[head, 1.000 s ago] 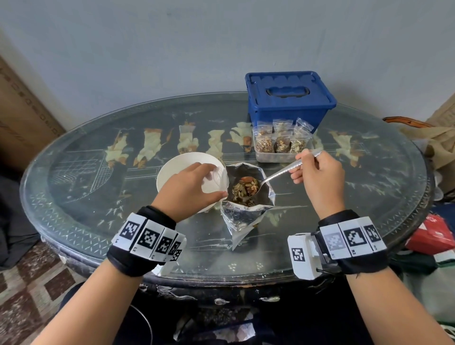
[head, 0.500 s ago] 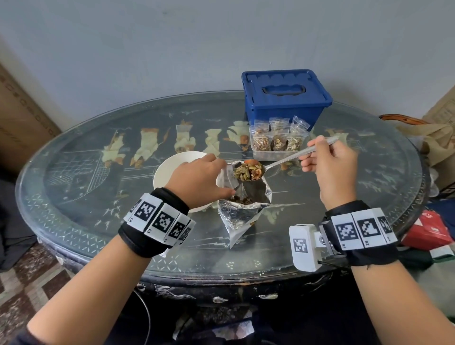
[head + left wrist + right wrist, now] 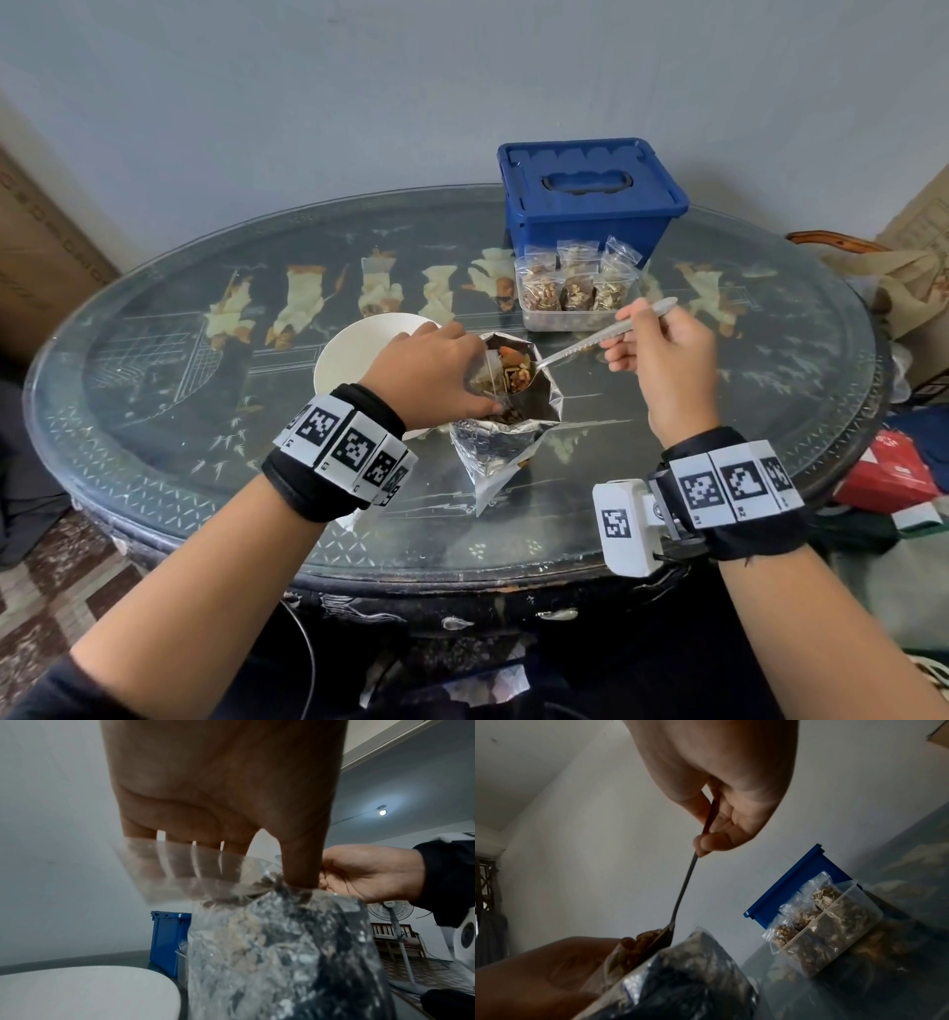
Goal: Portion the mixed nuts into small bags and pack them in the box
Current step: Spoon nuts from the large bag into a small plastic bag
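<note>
The right hand [image 3: 662,360] pinches the handle of a long silver metal spoon [image 3: 590,343], its bowl heaped with mixed nuts [image 3: 516,371] at the mouth of a small clear plastic bag [image 3: 485,380]. The left hand [image 3: 431,375] has its fingers [image 3: 180,860] curled round that bag, holding it open just above the open silver foil pouch [image 3: 500,442] standing at the counter's centre.

To do this well, I would push the spoon tip past the bag's rim before tilting, and tip slowly, so strays fall back into the pouch.

The clear plastic box [image 3: 570,308] with three filled bags sits at 1 o'clock of the pouch, touching a lidded blue plastic bin [image 3: 590,205] behind it. A white round bowl [image 3: 354,354] lies at 10 o'clock. The oval glass-topped counter [image 3: 205,411] has inlaid figures and stands by a pale wall; bags and cloth clutter the floor at 3 o'clock.
</note>
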